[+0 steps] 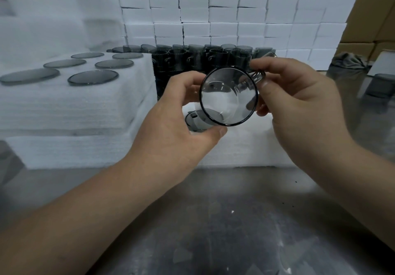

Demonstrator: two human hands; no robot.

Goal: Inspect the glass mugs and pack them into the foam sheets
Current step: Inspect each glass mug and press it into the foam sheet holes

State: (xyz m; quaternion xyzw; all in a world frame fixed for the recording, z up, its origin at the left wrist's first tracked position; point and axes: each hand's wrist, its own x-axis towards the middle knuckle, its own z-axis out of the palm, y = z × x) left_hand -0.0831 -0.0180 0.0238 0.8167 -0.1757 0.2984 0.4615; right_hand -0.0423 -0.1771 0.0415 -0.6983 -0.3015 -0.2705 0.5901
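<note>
- We hold a glass mug (228,96) up above the table (213,221), its mouth turned toward us so that we look straight into it.
- Our left hand (177,114) has its grip clamped on the mug's body. The fingers curl round the far left side and the thumb sits under the near rim.
- Our right hand (299,95) has its grip pinched on the handle (258,75), which points up and to the right.
- Beneath the raised mug lies a foam sheet (245,146), with one packed mug (193,120) sunk into it.
- On the left, a taller foam stack (74,103) carries six grey glass rounds (93,77) set flush in its top.
- Farther back, a row of dark mugs (201,58) stands before a wall of foam blocks (213,7).
- Cardboard boxes (374,18) rise at the far right.
</note>
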